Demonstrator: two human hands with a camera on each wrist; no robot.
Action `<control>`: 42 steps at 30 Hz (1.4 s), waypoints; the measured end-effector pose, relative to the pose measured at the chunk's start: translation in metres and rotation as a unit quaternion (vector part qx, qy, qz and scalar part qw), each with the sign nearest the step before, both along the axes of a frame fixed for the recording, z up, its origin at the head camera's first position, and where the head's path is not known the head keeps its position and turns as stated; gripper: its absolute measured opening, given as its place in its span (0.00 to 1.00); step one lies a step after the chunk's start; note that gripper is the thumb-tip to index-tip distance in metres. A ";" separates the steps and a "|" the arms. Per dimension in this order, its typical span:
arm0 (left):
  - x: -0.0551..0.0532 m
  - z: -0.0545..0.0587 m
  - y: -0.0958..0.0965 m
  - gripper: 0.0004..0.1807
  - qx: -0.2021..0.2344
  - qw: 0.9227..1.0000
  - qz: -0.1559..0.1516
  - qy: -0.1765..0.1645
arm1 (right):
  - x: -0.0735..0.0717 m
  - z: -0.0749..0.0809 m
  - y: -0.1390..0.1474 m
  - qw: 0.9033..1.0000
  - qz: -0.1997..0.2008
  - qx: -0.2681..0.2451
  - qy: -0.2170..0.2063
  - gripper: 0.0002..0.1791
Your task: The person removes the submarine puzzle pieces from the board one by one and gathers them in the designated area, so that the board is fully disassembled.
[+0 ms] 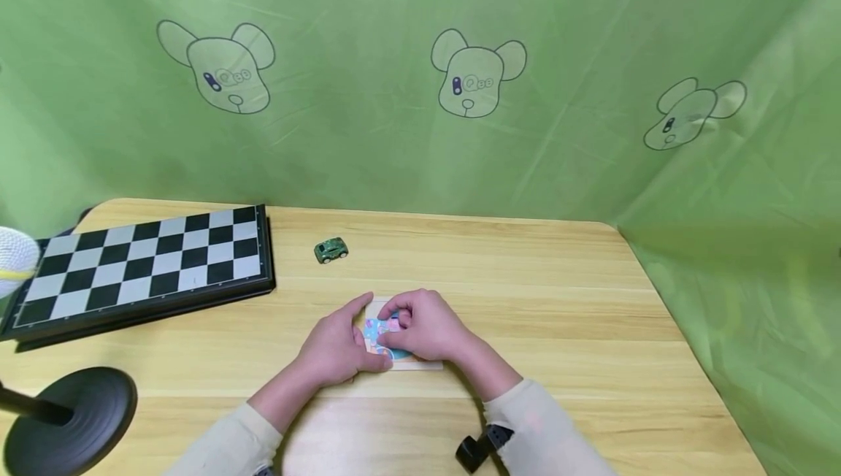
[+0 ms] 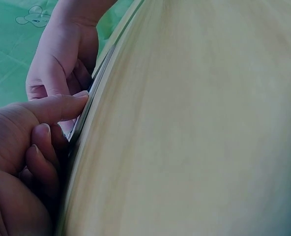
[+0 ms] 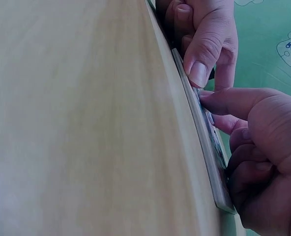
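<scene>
A small flat picture puzzle board (image 1: pixel 423 366) with a pale rim and a pink, blue and orange picture lies on the table. My left hand (image 1: pixel 333 348) grips its left side, with the thumb at the lower edge and the index finger near the upper left corner. Over the picture, my right hand (image 1: pixel 430 326) pinches a small colourful puzzle piece (image 1: pixel 393 324) between thumb and index finger, its other fingers curled. The right wrist view shows the board (image 3: pixel 204 132) edge-on, flat on the tabletop, with both thumbs at it. The right hand covers part of the picture.
A green toy car (image 1: pixel 331 250) stands behind the board. To the left lies a black-and-white checkered board (image 1: pixel 141 260). A round black stand base (image 1: pixel 72 417) and a white ball-shaped object (image 1: pixel 16 260) are at the left edge. Green cloth (image 1: pixel 368 133) hangs behind the table.
</scene>
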State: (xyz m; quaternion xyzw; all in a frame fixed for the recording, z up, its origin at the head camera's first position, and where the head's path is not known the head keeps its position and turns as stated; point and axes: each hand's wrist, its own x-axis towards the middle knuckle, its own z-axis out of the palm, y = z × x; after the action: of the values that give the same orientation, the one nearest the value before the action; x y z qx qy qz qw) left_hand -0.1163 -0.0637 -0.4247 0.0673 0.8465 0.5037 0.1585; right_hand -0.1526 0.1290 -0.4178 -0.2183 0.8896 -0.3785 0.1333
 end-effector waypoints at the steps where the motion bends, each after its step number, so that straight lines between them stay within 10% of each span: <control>1: 0.000 0.000 0.000 0.57 -0.001 1.000 0.000 0.001 | 0.000 0.000 0.000 1.000 0.001 -0.001 0.002 0.11; 23: -0.001 0.000 0.001 0.58 -0.018 1.000 0.001 0.010 | -0.003 -0.001 0.000 0.999 -0.016 -0.018 0.033 0.12; 42: -0.001 -0.002 0.000 0.58 -0.008 1.000 0.000 0.006 | -0.005 -0.001 0.001 0.998 -0.026 -0.039 -0.029 0.12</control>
State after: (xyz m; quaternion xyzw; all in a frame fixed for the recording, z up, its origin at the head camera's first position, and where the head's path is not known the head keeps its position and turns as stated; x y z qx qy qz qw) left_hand -0.1172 -0.0636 -0.4267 0.0692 0.8514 0.4967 0.1538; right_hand -0.1578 0.1304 -0.4190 -0.1888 0.8751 -0.4228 0.1407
